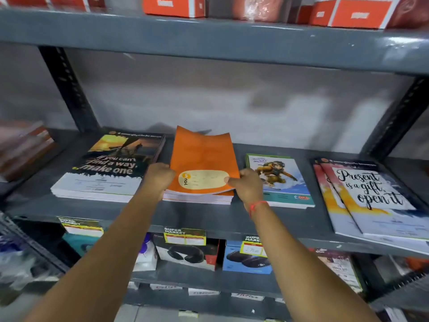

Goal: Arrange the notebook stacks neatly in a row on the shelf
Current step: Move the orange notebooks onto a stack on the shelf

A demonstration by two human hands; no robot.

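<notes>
On the grey metal shelf [204, 217] lie several notebook stacks in a row. In the middle, an orange notebook [203, 156] is tilted up at its far end over its orange stack [197, 198]. My left hand [157, 176] grips the notebook's left edge and my right hand [247, 185] grips its right edge, thumb on the cover. Left of it lies a dark stack [109, 168] reading "make one". To the right sit a monkey-cover stack [282, 180] and a fanned "Present is a gift" stack [371, 198].
Orange and white boxes [359, 13] stand on the shelf above. Below, boxed neck pillows [188, 254] sit behind yellow price tags [184, 235]. Slotted uprights [69, 89] frame the bay. A blurred reddish stack [25, 147] lies at far left.
</notes>
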